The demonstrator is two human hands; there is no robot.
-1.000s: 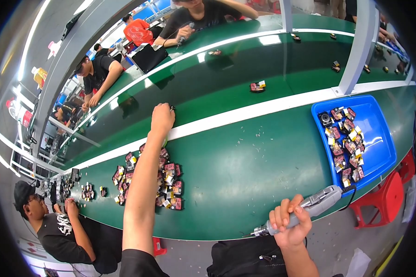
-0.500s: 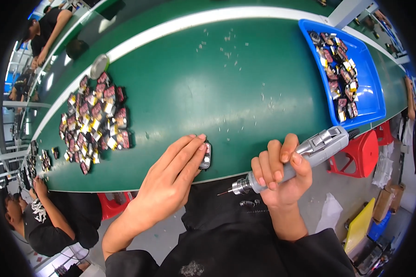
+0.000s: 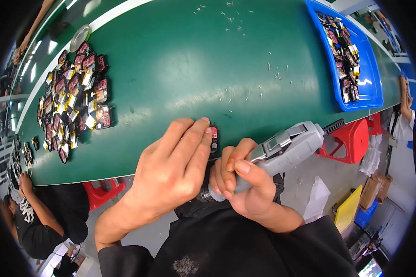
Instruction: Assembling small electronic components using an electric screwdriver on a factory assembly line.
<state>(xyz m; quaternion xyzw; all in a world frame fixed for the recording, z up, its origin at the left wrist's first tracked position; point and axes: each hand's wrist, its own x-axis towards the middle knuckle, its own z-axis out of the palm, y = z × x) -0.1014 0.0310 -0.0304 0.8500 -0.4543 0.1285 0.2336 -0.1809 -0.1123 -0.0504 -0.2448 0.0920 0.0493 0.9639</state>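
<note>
My left hand [image 3: 173, 168] rests at the table's near edge, its fingers closed over a small black device [image 3: 215, 141]. Part of that device's red circuit board shows beside my fingertips; the rest is covered. My right hand [image 3: 245, 184] is wrapped around a grey electric screwdriver [image 3: 295, 147] with a lever on its body. The tool slants down to the left, and its front end lies by my left wrist, with the bit hidden behind that hand.
A heap of similar open devices [image 3: 71, 104] lies at left beside a round clear lid [image 3: 80, 38]. A blue bin [image 3: 372, 104] of devices stands at far right. Tiny screws [image 3: 277, 76] dot the green table [image 3: 171, 60]. A red stool [image 3: 351, 143] and a co-worker [image 3: 46, 226] flank me.
My right hand has brought the screwdriver left and inward, close to my left hand. The left hand still covers the device. The whole view has shifted, with the heap now further left.
</note>
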